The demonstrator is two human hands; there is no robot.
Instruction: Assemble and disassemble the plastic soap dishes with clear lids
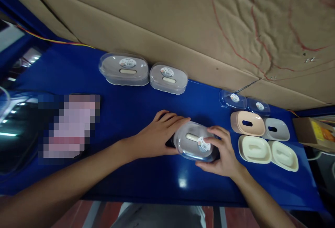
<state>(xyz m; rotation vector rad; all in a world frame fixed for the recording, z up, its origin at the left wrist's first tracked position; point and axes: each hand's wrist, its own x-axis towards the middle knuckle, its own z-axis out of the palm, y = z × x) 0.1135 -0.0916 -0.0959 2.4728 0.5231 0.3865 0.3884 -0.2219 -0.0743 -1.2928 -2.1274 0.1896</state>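
Observation:
An oval grey soap box [188,143] with a transparent lid, a round label and a pale slot insert sits between my hands, over the middle of the blue table. My left hand [163,133] grips its left end, fingers along the far edge and thumb at the near side. Around the right end curl the fingers of my right hand [222,151], with fingertips on the lid by the label. Two similar lidded soap boxes, one on the left [111,68] and one on the right [157,78], stand side by side at the back.
On the right lie two clear lids [227,98], a peach tray [235,122], a grey tray [282,130] and two cream trays [255,154]. A pixelated flat item [70,126] lies left. Brown cardboard [157,22] borders the back; a carton [303,133] stands far right.

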